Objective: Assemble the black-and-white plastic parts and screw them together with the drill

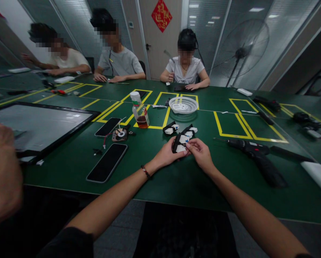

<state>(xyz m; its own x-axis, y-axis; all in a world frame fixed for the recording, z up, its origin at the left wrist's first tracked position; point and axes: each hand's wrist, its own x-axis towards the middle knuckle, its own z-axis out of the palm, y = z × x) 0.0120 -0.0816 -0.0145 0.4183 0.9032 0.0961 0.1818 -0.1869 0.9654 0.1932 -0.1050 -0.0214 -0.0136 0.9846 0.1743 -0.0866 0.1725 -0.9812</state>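
Above the table's near side, my left hand (pixel 165 154) is closed around a black-and-white part (pixel 182 139) with small blue spots on its white face. My right hand (pixel 202 153) meets it from the right, thumb and forefinger pinched together at the white face's edge. Whatever lies between those fingertips is too small to make out. Just behind my left hand rests a smaller black-and-white piece (pixel 170 128) of similar look. A black power drill (pixel 253 150) lies to the right of my right hand, its bit pointing left.
Beyond the hands stand a white plastic basket (pixel 183 105) and a bottle of reddish liquid (pixel 142 114). Leftward lie two phones (pixel 108 163), a small device with wires (pixel 119 134) and a large framed panel (pixel 50 125). Another person's arm (pixel 1 172) reaches in at left; several people sit opposite.
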